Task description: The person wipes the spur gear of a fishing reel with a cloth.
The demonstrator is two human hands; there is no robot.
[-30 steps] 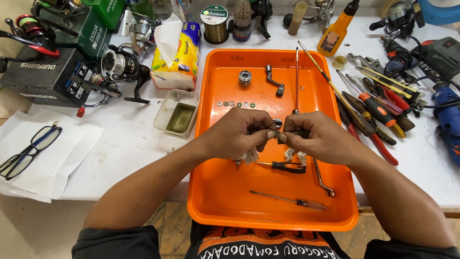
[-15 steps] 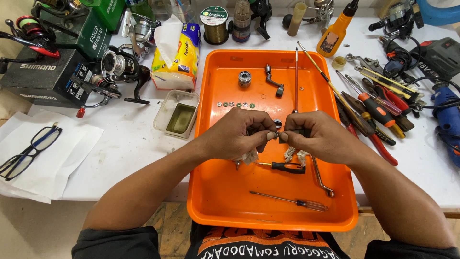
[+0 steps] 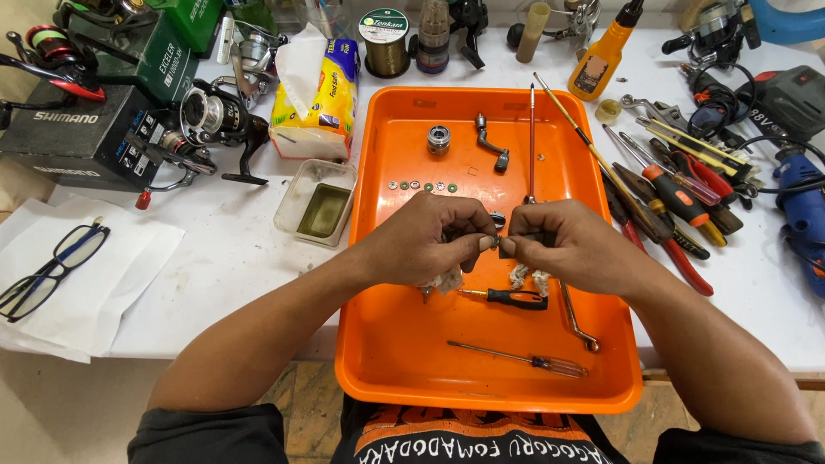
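Note:
Both hands meet over the middle of an orange tray (image 3: 404, 361). My left hand (image 3: 430, 241) and my right hand (image 3: 567, 245) pinch a small dark metal part (image 3: 516, 239) between their fingertips; most of it is hidden. Bits of white tissue (image 3: 528, 277) hang below the hands. Under them in the tray lie a small black-handled screwdriver (image 3: 507, 297), a bent metal wrench (image 3: 577, 318) and a thin red-handled screwdriver (image 3: 524, 359).
Far part of the tray: a small spool (image 3: 439, 138), a crank handle (image 3: 491, 144), a row of washers (image 3: 421, 185), a long rod (image 3: 532, 137). Pliers and screwdrivers (image 3: 679, 198) lie right; a plastic cup (image 3: 316, 202), fishing reel (image 3: 215, 116), glasses (image 3: 47, 266) left.

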